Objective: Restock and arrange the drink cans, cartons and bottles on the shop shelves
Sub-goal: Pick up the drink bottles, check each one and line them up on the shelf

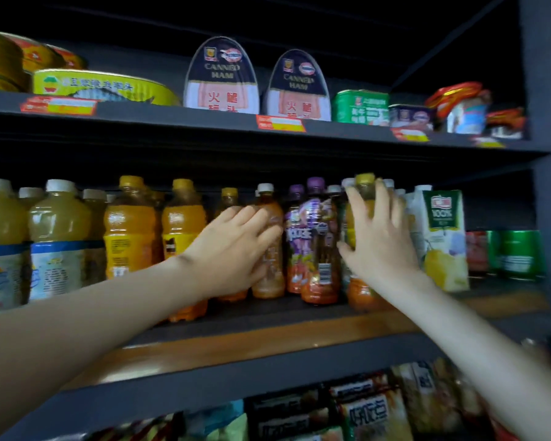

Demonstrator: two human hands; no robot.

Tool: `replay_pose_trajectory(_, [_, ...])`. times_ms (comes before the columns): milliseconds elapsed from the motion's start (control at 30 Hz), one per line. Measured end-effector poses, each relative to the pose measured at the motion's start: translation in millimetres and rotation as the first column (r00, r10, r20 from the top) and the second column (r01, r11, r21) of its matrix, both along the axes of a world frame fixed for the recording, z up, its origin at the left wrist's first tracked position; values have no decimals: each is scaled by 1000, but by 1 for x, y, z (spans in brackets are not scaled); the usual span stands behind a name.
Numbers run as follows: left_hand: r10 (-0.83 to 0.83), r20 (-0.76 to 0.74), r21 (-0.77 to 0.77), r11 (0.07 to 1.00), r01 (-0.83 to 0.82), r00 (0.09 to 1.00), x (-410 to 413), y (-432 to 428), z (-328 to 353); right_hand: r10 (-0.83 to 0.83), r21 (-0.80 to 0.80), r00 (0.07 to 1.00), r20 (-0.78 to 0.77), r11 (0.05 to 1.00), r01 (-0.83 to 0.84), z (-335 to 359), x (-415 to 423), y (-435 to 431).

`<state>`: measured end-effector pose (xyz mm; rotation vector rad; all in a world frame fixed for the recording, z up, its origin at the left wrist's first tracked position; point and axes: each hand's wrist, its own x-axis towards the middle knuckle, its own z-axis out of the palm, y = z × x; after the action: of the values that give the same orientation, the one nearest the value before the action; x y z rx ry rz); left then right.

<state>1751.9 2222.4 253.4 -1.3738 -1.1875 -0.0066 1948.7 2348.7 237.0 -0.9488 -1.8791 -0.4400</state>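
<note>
We read "CANNED HAM" on two arch-shaped tins (221, 78) on the upper shelf, and "100%" on a green-and-white juice carton (441, 237) that serves as our landmark on the middle shelf (268, 335). Just left of the carton, our right hand (379, 237) wraps around a yellow-capped bottle (365, 186) of orange drink, fingers spread over its shoulder and thumb on its left side, gripping it as it stands upright on the shelf. Further left of the carton stand two purple-capped bottles (315, 243) with busy purple and orange labels; one shows a barcode, the rest is too blurred to read. Beyond them, our left hand (236, 246) curls around a white-capped orange bottle (268, 237), palm on its side, holding it upright. Far left of the carton are more orange bottles (129, 227) and pale yellow bottles (58, 237) with blue-and-white labels. Right of the carton sit red and green cans (516, 253).
</note>
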Motion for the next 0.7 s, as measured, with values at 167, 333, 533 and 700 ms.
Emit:
replay_pose_trajectory(167, [-135,-40,-29,991,133,990,35,26,-1,169,-260,984,-62,949,-179,-6,11,11])
replay_pose_trajectory(333, [-154,-22,-38,988,153,988,30,30,-4,382,-232,908,-171,881,-414,-8,12,8])
replay_pose_trajectory(533, [54,12,-63,997,-54,998,-15,5,-1,672,-199,714,-195,686,-700,-5,-21,-8])
replay_pose_trajectory(700, [245,10,-102,965,-243,969,-60,-40,-2,801,-262,581,-146,535,-804,2,-70,-18])
